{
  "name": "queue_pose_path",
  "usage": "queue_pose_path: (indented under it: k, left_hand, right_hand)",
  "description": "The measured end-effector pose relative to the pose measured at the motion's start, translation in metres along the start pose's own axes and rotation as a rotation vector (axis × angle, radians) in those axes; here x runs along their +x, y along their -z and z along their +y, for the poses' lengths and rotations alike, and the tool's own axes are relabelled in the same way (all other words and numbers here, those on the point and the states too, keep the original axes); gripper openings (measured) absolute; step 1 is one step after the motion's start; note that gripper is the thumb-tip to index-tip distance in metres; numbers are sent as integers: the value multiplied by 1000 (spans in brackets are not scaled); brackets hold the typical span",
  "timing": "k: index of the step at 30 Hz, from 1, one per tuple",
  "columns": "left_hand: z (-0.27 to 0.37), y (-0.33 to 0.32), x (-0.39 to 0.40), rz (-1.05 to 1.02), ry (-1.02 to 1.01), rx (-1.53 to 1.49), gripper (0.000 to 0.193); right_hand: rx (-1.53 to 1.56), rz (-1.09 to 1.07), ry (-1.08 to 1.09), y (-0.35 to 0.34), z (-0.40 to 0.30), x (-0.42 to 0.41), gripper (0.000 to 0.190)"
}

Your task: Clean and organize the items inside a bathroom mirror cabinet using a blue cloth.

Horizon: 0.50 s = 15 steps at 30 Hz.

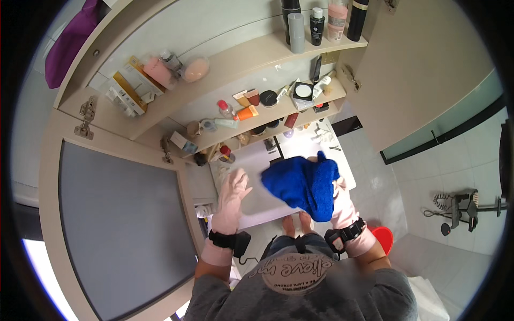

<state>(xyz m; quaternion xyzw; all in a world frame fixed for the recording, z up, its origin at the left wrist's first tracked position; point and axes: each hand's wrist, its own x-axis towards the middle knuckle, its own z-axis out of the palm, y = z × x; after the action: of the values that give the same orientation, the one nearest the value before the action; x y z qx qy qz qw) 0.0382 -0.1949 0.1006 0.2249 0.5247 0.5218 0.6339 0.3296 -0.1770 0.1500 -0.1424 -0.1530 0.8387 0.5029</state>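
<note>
My right hand (pixel 340 194), in a pink glove, grips a bright blue cloth (pixel 299 182) that hangs bunched in front of me and hides most of the fingers. Left of the cloth and apart from it, my left hand (pixel 233 188) wears a matching pink glove. Its fingers are loosely curled, the thumb stands away from them, and I see nothing in it. Both hands are above a white countertop (pixel 257 200). Beyond them is a wall cabinet whose middle shelf (pixel 277 106) bears a round black compact (pixel 268 98), an orange tube (pixel 246 113) and a white-centred powder case (pixel 303 91).
A mirrored cabinet door (pixel 128 224) stands swung out at left, another door (pixel 421 72) at right. Bottles, including a grey cylinder (pixel 296 34), stand on the upper shelf (pixel 249 56). Yellow-and-white boxes (pixel 129 94) are at upper left. A red bucket (pixel 382 239) sits by my right arm.
</note>
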Motion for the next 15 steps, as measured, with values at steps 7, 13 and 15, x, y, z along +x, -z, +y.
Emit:
queue_pose_path:
  k: [7, 13, 15]
  left_hand:
    - [-26, -50, -16, -604, -143, -113, 111]
    - [68, -88, -61, -597, -14, -582, 80]
    - [65, -85, -57, -500, -149, -371, 79]
  right_hand:
    - [-792, -218, 39, -52, 1, 19, 67]
    - [-903, -181, 314, -22, -12, 34, 134]
    - [-977, -328, 54, -39, 11, 16, 111]
